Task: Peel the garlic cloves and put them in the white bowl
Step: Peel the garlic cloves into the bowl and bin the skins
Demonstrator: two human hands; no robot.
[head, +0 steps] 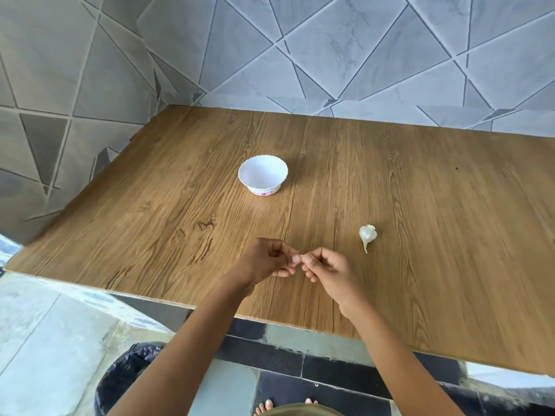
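Both hands meet just inside the table's [435,265] near edge, abt mid-width: L hand [264,261] & R hand [329,270] have fingers curled, thumbs & fingertips pinching a small garlic clove [301,259] between them, nearly all hidden by the fingertips. Rest of the garlic bulb [368,234] lies on the table just right of the R hand, not touching it, w/ its stem pointing to the near edge. White bowl [263,175] stands upright farther back toward the table's middle, well apart from hands & bulb.

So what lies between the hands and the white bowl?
Nothing: in the head view only bare tabletop separates left hand and right hand from the white bowl.
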